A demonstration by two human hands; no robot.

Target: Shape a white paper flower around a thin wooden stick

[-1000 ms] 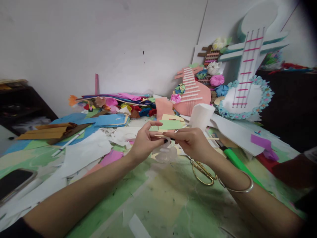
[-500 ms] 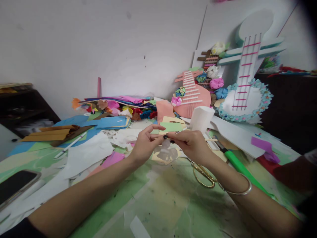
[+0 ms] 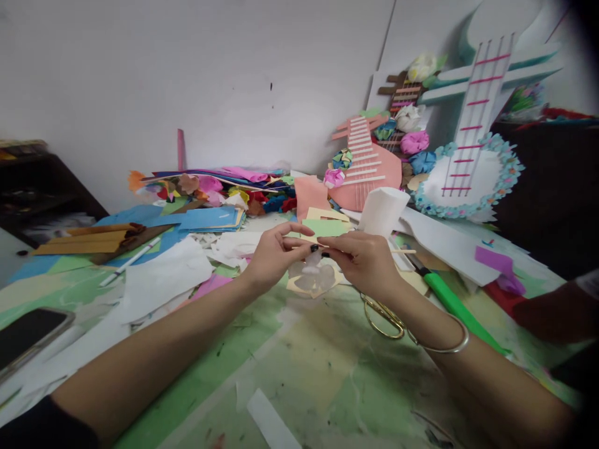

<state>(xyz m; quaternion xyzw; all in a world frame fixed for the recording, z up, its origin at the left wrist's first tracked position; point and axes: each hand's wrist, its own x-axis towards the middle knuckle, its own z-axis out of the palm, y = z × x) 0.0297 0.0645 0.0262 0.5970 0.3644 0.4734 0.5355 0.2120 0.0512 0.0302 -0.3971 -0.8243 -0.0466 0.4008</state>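
A thin wooden stick (image 3: 406, 251) lies crosswise in my right hand (image 3: 367, 260), its pale end poking out to the right. My right thumb and fingers pinch it close to my left fingertips. My left hand (image 3: 276, 254) is closed at thumb and forefinger around the stick's other end. Just under both fingertips is a small whitish paper petal (image 3: 314, 257); whether it is wrapped on the stick is hidden. Several translucent white petals (image 3: 314, 279) lie below on a pale yellow paper piece (image 3: 306, 292). Gold-handled scissors (image 3: 384, 318) rest beneath my right wrist.
A green-handled cutter (image 3: 461, 308) lies to the right. White paper scraps (image 3: 163, 274) and a phone (image 3: 32, 337) are at left. Behind stand a white paper roll (image 3: 384, 212), a pink paper instrument (image 3: 374, 178) and a white, flower-trimmed one (image 3: 463, 168).
My fingers have shifted slightly on the stick, and more of its right end now shows. The view has tilted down a little, so the background appears higher.
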